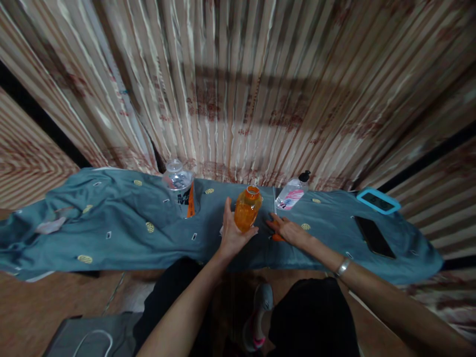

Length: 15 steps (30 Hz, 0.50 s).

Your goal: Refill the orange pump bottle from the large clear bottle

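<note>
My left hand (233, 235) is around the lower part of a translucent orange bottle (247, 210), its thumb on the right and a finger along the left side. The bottle has an uncapped mouth and tilts slightly to the right. To its right, my right hand (288, 230) reaches low over the cloth with fingers stretched and apart. Partly hidden beneath that hand is a small orange object (277, 238), whose kind I cannot make out. Just beyond the right hand is a clear pump bottle (292, 194) with a black top and pink label, leaning to the right.
A teal patterned cloth (122, 218) covers the narrow table. On it are a large clear plastic jar (182, 191) at left, a blue-framed digital clock (378, 201) and a black phone (374, 237) at right. A striped curtain (238, 99) hangs behind.
</note>
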Available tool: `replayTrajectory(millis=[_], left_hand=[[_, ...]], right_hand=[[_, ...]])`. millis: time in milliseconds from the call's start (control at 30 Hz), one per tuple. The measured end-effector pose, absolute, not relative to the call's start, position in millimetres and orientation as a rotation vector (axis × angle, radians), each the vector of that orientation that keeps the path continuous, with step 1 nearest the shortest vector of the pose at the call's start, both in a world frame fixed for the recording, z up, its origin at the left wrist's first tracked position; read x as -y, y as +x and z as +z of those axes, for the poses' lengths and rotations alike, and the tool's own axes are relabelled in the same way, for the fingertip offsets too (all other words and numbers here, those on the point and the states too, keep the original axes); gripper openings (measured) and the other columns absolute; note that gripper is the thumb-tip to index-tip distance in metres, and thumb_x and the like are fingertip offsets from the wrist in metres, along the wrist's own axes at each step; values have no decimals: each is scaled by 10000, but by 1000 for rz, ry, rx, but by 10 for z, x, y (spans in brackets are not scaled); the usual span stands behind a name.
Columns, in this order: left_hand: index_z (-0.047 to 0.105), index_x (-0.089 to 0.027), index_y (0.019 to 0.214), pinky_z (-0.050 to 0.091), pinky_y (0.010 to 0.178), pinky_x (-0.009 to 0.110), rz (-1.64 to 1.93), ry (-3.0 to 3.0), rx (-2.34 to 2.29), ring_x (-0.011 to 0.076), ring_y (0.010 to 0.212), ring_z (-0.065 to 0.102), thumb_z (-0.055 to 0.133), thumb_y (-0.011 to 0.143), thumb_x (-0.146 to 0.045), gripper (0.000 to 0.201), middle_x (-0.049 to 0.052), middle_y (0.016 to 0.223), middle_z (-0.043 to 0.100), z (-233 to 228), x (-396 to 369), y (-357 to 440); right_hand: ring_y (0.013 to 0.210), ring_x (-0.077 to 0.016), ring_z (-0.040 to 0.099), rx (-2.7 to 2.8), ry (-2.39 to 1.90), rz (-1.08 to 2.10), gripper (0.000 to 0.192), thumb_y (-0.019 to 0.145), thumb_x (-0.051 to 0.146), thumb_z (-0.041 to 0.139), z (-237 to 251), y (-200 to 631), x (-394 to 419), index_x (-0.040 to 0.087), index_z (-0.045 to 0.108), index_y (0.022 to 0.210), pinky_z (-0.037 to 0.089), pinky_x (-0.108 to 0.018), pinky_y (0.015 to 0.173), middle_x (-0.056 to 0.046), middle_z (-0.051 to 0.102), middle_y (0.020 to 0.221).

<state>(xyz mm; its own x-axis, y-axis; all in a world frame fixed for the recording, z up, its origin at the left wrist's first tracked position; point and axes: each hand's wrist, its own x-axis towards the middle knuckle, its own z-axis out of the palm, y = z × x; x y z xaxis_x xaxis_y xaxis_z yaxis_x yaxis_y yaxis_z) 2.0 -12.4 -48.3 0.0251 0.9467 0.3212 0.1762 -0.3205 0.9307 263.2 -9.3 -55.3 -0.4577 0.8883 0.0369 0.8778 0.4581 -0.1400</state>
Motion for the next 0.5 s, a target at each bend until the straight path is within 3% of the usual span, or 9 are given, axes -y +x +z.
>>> replayTrajectory(millis=[133, 200, 333, 500], left_hand=[[133, -253, 1588, 371, 1211, 547, 1315, 1556, -1126, 344, 1462, 459, 882, 639, -327, 1212, 193, 1583, 419, -417, 97, 39], [242, -234, 1551, 438, 1163, 517, 1283, 1562, -1110, 323, 1372, 557, 861, 655, -303, 1091, 162, 1488, 534, -367, 91, 34], [445, -221, 1404, 476, 1130, 472, 1250, 1567, -1136, 276, 1259, 634, 832, 647, -245, 851, 84, 1349, 639, -265, 101, 17], [484, -227, 1358, 484, 1120, 452, 1254, 1521, -1161, 270, 1233, 642, 842, 607, -210, 832, 65, 1314, 652, -216, 119, 22]], right_hand=[[909, -250, 676, 2651, -1510, 134, 283, 873, 18, 529, -540, 2534, -27, 166, 721, 1019, 582, -341, 812, -186, 671, 1219], [974, -270, 674, 2665, -1477, 131, 211, 882, 61, 593, -494, 2472, -93, 161, 701, 1033, 589, -367, 858, -183, 667, 1216], [1173, -324, 631, 2610, -1427, 53, 349, 917, 151, 605, -276, 2422, -194, 143, 631, 1265, 558, -495, 1011, -210, 572, 1395], [1353, -275, 549, 2290, -1179, -175, 575, 918, 96, 477, 400, 2399, 36, 191, 476, 1485, 519, -481, 1105, -142, 536, 1480]])
